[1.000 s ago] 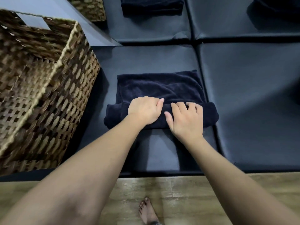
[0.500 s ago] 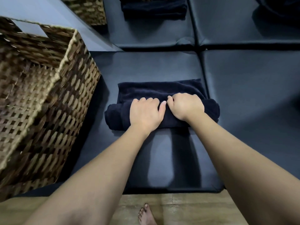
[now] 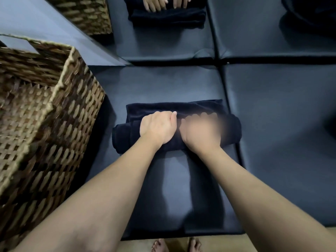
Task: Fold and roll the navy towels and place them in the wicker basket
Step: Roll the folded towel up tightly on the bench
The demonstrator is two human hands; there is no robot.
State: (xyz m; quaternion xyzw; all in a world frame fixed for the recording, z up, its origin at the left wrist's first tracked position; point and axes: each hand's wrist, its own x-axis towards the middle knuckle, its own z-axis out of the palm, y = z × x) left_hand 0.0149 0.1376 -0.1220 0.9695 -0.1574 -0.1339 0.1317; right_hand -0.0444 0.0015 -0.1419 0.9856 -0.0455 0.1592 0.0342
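Nearest, bare feet stand on the floor at the edge of a dark padded mat, and both forearms reach out over it. The left hand lies on the towel, fingers curled over the top of the roll and gripping it. The right hand sits just beside it, touching or nearly so, also on the roll; it is smeared with motion blur, so I cannot tell how its fingers are set or whether they grip. The towel is rolled most of the way, lying crosswise on the mat, with only a narrow flat strip left beyond the hands. The basket stands at the left, near the roll's left end but apart from it.

Both hands bear on the middle, so the ends may roll looser than the centre; the left end already shows stepped layers and could telescope outward. If the last strip is not pulled taut, the roll may spring open when lifted toward the basket. The mat looks smooth, so the roll might slide instead of turning.

Further off, beyond a seam, a mirror seems to repeat the scene: another towel, two hands and a second basket.
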